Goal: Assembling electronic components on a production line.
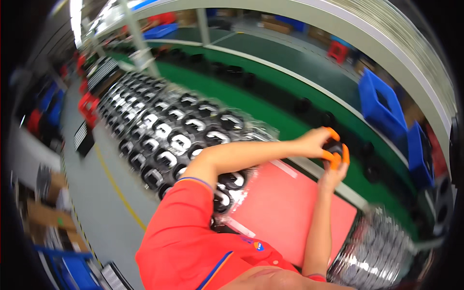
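Over the near edge of the green conveyor belt [270,99], both my hands meet around a small dark round part [332,146]. My left hand [311,143] reaches in from the left, its orange-covered fingertips closed on the part. From below, my right hand [332,176] grips it too, with orange covers on its fingers. Much of the part is hidden by the fingers, so its exact kind cannot be made out. Beneath my forearms lies a red work mat [285,198].
Left of the mat, clear plastic trays hold rows of black round parts [193,124]. Stacked clear trays [372,251] stand at the lower right. Dark parts [328,118] lie along the belt. Blue crates [382,101] stand beyond it, under a pale overhead beam [338,21].
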The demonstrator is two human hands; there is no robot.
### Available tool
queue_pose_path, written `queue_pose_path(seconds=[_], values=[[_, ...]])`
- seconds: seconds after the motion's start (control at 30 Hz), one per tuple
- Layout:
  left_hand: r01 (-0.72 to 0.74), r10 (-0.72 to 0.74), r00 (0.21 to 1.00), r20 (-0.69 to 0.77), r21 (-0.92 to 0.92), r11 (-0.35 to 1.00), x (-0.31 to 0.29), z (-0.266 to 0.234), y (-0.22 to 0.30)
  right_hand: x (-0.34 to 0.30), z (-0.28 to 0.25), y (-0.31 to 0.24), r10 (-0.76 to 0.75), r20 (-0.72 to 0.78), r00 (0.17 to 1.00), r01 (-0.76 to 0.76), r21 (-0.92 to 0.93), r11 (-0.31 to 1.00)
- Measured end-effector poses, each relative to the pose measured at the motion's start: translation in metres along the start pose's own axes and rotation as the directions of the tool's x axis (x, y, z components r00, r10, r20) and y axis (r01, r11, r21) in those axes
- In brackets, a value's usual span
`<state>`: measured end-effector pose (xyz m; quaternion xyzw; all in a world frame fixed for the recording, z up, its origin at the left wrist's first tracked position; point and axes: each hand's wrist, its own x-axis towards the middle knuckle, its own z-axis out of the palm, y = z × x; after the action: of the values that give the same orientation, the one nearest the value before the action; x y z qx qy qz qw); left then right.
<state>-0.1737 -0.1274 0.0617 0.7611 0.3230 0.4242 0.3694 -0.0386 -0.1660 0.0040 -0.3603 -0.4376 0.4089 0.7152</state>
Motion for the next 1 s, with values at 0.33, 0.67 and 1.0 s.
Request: queue_pose_path(seconds=[0.33,0.67,1.0], values=[[0.299,-0.34,0.94,0.0,-0.478,0.826,0.008,-0.001,0.002,0.015,-0.012,-0.017,0.2,-0.006,0.98,-0.192,0.256,0.947],[0.525,-0.617,0.775,0.134,-0.681,0.511,0.048,-0.042,-0.053,0.022,-0.029,-0.034,0.261,0.002,0.965,-0.259,0.127,0.957],[0.682,-0.684,0.728,-0.049,-0.044,0.73,0.044,-0.091,-0.117,0.075,-0.186,-0.131,0.06,0.08,0.995,0.049,-0.912,0.407]])
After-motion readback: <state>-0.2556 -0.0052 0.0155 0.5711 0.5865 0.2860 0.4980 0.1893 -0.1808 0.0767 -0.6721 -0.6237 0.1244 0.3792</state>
